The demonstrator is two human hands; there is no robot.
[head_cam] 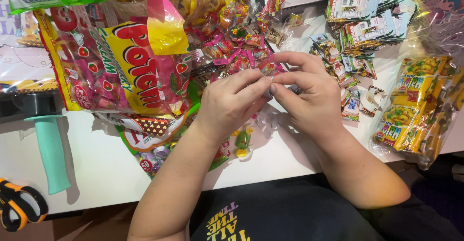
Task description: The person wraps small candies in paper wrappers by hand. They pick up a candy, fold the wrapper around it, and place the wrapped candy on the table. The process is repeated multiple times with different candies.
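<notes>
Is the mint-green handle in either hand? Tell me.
No. The mint-green handle lies untouched at the table's left, while both hands, left hand and right hand, meet mid-table.

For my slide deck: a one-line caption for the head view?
Both hands pinch a small clear wrapper over a white table heaped with candy bags.

My left hand (232, 101) and my right hand (309, 93) meet in front of me, fingertips pressed together in a pinch at the middle. Both hands are knuckles-up, fingers bent. My left forearm runs in bare from the lower left, my right forearm from the lower right, wrists slightly bent inward. What sits between the fingertips is too small to tell.
</notes>
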